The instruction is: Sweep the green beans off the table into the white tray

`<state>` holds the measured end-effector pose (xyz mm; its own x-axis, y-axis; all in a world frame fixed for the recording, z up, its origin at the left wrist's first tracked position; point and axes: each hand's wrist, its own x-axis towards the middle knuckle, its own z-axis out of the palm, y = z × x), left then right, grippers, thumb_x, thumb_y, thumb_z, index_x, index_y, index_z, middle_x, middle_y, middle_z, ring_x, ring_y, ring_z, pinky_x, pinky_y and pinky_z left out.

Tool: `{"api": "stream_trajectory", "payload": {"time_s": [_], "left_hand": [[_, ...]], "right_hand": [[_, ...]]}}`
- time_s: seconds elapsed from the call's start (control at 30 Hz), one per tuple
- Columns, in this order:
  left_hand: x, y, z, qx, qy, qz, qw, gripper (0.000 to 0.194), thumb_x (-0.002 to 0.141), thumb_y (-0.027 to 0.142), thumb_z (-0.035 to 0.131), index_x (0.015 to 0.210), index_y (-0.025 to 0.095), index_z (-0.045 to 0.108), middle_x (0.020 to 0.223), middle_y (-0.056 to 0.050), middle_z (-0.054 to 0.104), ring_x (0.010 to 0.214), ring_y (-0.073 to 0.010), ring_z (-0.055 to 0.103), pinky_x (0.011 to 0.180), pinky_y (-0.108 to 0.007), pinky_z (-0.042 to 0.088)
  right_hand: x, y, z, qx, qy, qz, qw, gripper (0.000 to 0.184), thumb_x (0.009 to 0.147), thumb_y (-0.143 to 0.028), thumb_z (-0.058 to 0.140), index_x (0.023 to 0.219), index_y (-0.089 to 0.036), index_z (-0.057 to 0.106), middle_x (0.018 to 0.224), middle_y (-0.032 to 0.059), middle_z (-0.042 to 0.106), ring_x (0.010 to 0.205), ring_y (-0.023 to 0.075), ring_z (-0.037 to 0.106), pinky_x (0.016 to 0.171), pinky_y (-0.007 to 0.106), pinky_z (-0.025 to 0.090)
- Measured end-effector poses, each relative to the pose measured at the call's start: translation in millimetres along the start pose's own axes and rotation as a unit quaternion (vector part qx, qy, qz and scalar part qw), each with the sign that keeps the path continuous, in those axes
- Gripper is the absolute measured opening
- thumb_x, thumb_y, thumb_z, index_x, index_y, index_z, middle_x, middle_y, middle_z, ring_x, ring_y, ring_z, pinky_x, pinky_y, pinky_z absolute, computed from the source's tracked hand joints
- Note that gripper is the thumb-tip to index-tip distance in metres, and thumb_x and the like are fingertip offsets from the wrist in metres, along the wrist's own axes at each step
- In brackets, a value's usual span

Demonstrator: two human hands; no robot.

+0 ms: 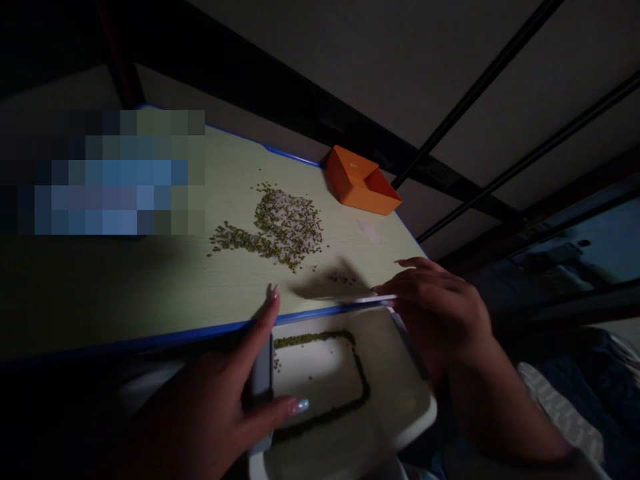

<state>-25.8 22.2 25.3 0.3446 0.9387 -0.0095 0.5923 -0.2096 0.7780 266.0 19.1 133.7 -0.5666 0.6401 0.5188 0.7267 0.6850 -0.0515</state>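
My left hand [220, 400] grips the left rim of a white tray [400, 400] held just below the table's front edge, thumb inside and forefinger pointing up. Small green beans [313, 338] line the tray's inner edges. My right hand [440, 307] pinches a thin flat white card [357, 299] lying level at the table edge over the tray. A pile of green beans mixed with pale grains [283, 227] lies in the middle of the pale table [125, 287]. A few loose beans [343, 277] sit near the card.
An orange box [361, 181] stands at the table's far right corner. The table has a blue rim [150, 339]. A blurred blue patch covers the far left. Dark bars and grey wall lie behind; patterned cloth is at the lower right.
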Motion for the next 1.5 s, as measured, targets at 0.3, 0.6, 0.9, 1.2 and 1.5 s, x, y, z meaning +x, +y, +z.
{"api": "stream_trajectory", "payload": {"time_s": [0.3, 0.6, 0.9, 1.2, 1.5], "left_hand": [[-0.8, -18.7, 11.7, 0.062, 0.005, 0.060, 0.996, 0.094, 0.076, 0.055, 0.063, 0.160, 0.038, 0.024, 0.100, 0.004, 0.081, 0.040, -0.0161, 0.063, 0.034, -0.022, 0.041], [-0.3, -39.3, 24.3, 0.098, 0.088, 0.138, 0.982, 0.093, 0.084, 0.056, 0.061, 0.162, 0.042, 0.013, 0.098, 0.004, 0.080, 0.029, -0.0137, 0.048, 0.029, -0.025, 0.032], [-2.4, -33.9, 19.3, 0.045, 0.036, 0.052, 0.997, 0.084, 0.089, 0.056, 0.053, 0.162, 0.040, 0.013, 0.120, 0.002, 0.078, 0.108, -0.0262, 0.075, 0.086, -0.034, 0.060], [-1.6, -44.6, 21.4, 0.070, 0.030, 0.077, 0.994, 0.085, 0.091, 0.058, 0.053, 0.162, 0.041, 0.010, 0.131, -0.002, 0.072, 0.113, -0.0284, 0.073, 0.086, -0.039, 0.062], [-1.8, -35.0, 17.3, 0.069, 0.020, 0.059, 0.996, 0.088, 0.088, 0.055, 0.057, 0.163, 0.035, 0.015, 0.103, 0.000, 0.081, 0.089, -0.0252, 0.079, 0.068, -0.030, 0.062]], "right_hand": [[-26.7, -26.3, -5.7, -0.117, 0.026, -0.036, 0.992, 0.013, 0.096, -0.011, 0.059, 0.100, -0.016, 0.070, 0.085, 0.0070, 0.081, 0.078, 0.0171, 0.078, 0.081, 0.032, 0.061], [-50.1, -11.6, -13.7, -0.193, 0.070, 0.034, 0.978, 0.027, 0.091, -0.005, 0.061, 0.110, -0.019, 0.074, 0.082, 0.0071, 0.080, 0.071, 0.0196, 0.076, 0.068, 0.032, 0.059], [-43.6, -14.0, 10.9, -0.146, 0.056, -0.012, 0.988, 0.015, 0.094, -0.012, 0.060, 0.102, -0.017, 0.071, 0.087, 0.0083, 0.081, 0.077, 0.0189, 0.076, 0.078, 0.036, 0.061], [-28.4, 6.9, 21.1, -0.186, 0.079, 0.000, 0.979, 0.007, 0.093, -0.013, 0.066, 0.097, -0.015, 0.072, 0.082, 0.0077, 0.079, 0.071, 0.0180, 0.074, 0.080, 0.034, 0.062], [-31.3, 2.2, 18.1, -0.166, 0.078, -0.013, 0.983, 0.014, 0.096, -0.014, 0.060, 0.103, -0.020, 0.071, 0.083, 0.0046, 0.080, 0.072, 0.0157, 0.075, 0.081, 0.033, 0.063]]}}
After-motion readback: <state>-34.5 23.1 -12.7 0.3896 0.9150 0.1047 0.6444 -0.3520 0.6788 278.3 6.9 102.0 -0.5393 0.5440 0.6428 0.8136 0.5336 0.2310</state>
